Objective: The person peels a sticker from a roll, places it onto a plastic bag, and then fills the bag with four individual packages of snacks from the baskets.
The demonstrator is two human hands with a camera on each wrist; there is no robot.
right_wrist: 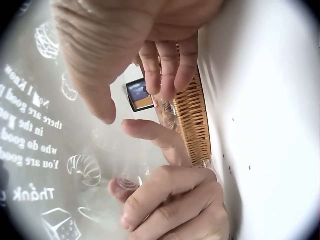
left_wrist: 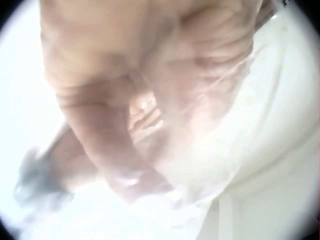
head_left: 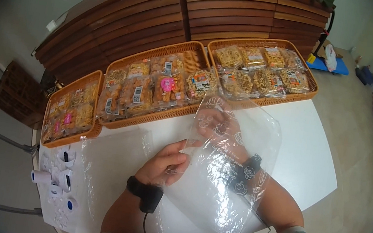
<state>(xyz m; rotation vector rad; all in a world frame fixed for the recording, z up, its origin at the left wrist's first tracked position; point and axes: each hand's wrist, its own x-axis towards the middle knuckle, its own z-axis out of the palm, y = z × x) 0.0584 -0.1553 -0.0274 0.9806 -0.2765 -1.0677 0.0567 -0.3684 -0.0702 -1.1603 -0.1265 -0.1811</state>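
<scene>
A clear plastic bag (head_left: 231, 174) with white printed drawings and text hangs upright over the table's near side. At its left edge, my left hand (head_left: 168, 164) pinches the film; in the left wrist view the thumb and a finger of that hand (left_wrist: 145, 115) meet on it. My right hand (head_left: 221, 130) shows through the film, behind the bag's upper part. The right wrist view has this hand (right_wrist: 135, 45) with thumb and fingers apart, close above the left hand (right_wrist: 175, 205), the printed film (right_wrist: 30, 125) beside them.
Wicker baskets (head_left: 174, 113) of packaged snacks line the table's back edge. Another clear plastic sheet or bag (head_left: 112, 168) lies flat on the white table (head_left: 315, 149). White items (head_left: 41, 177) stand at the left edge. Behind is a slatted wooden cabinet (head_left: 235, 10).
</scene>
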